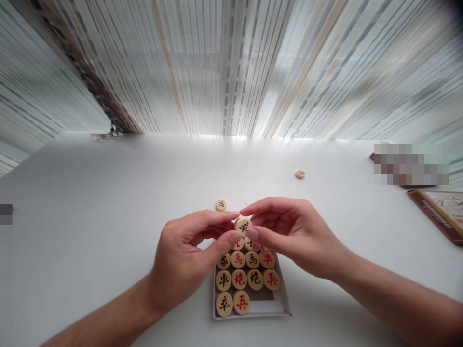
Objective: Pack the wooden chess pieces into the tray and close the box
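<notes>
Centrally, a piece (244, 227) at the far end of the box (265, 307) is pinched between left hand (181, 250) and right hand (304, 236), fingers nearly closed, presumably for steadiness. Below, rowed pieces (239, 279) lie face up, seemingly aligned by its walls. Beyond, loose pieces (221, 205) rest apart on the tabletop (90, 217).

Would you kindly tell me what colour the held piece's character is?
The held piece bears a black character, as the head view shows.

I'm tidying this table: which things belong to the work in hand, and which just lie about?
Belong, probably:
- held piece between left hand and right hand
- box of pieces
- nearer loose piece
- farther loose piece

Seemingly lying about:
- flat brown-edged item
- blurred item
</notes>
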The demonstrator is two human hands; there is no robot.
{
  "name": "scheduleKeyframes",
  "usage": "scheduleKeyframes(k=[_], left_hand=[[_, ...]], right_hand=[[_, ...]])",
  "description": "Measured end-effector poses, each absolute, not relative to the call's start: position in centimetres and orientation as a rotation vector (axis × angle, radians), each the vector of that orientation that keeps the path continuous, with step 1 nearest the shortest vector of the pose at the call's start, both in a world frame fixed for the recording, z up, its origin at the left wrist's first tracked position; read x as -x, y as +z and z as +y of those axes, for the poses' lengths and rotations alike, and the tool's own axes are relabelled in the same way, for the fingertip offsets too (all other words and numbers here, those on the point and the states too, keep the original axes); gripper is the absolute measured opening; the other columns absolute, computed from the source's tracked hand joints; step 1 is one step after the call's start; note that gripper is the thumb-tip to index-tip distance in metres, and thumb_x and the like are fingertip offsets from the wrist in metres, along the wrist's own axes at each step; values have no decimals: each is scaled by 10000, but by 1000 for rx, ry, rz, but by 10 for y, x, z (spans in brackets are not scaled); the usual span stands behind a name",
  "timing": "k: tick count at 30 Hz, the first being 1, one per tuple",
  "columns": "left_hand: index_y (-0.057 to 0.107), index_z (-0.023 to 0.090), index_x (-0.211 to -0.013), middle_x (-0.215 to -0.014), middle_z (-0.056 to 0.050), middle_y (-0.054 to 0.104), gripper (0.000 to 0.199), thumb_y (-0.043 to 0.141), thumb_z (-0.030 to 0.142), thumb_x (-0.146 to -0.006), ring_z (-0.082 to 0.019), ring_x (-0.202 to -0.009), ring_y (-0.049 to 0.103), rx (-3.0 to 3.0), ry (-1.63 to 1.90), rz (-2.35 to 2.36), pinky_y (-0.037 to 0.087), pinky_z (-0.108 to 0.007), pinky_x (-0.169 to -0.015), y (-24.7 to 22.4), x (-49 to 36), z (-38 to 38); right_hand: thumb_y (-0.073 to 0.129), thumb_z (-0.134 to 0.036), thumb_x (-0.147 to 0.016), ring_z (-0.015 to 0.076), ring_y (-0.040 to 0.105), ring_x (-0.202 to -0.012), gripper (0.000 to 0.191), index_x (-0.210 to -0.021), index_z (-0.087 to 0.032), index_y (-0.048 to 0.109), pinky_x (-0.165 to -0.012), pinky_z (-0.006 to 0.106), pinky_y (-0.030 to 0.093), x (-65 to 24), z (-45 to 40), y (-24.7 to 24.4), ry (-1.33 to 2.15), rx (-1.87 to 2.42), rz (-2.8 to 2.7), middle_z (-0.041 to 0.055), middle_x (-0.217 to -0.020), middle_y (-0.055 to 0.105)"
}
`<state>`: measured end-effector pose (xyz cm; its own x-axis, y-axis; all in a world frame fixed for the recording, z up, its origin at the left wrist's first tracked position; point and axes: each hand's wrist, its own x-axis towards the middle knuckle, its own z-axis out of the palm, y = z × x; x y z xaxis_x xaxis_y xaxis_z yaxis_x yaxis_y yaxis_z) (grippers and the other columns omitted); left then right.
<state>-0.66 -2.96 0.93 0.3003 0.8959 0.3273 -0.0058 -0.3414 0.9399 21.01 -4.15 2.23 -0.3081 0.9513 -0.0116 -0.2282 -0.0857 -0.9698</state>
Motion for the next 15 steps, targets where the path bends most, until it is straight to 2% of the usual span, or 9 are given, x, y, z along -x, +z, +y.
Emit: scheduleKeyframes(k=[6, 9, 11, 15], left_hand=[[895, 252, -1067, -940, 25, 893, 352, 866, -4, -826, -137, -791, 860, -1518, 1191, 839, 702, -145, -762, 11, 4, -29], [900, 251, -1023, -875, 35, 888, 311, 851, 4, -841, -134, -725, 854, -1469, 1187, 850, 701, -140, -715, 13, 3, -30], [901, 245, -1000, -847, 34, 884, 279, 854, 18, -845, -132, -694, 848, -1440, 1181, 844, 699, -137, -694, 14, 3, -30], [899, 232, -1004, -894, 15, 892, 284, 907, 36, -798, -146, -753, 858, -1421, 1153, 856, 703, -146, -729, 14, 2, -29]], right_hand=[[989, -192, -802, 92, 688, -600, 306, -1083, -204, 868, -544, 159, 584, -214, -38, 19, 1721, 920, -1078, 20, -747, 789], [989, -234, -812, 96, 675, -592, 293, -1076, -197, 868, -525, 166, 576, -214, -38, 17, 1735, 934, -1058, 22, -740, 775], [992, -237, -808, 95, 671, -583, 286, -1061, -190, 868, -521, 165, 575, -214, -38, 17, 1734, 937, -1048, 18, -724, 768], [1010, -171, -759, 97, 696, -593, 294, -1017, -182, 870, -547, 163, 593, -212, -40, 19, 1711, 930, -1048, 22, -737, 795]])
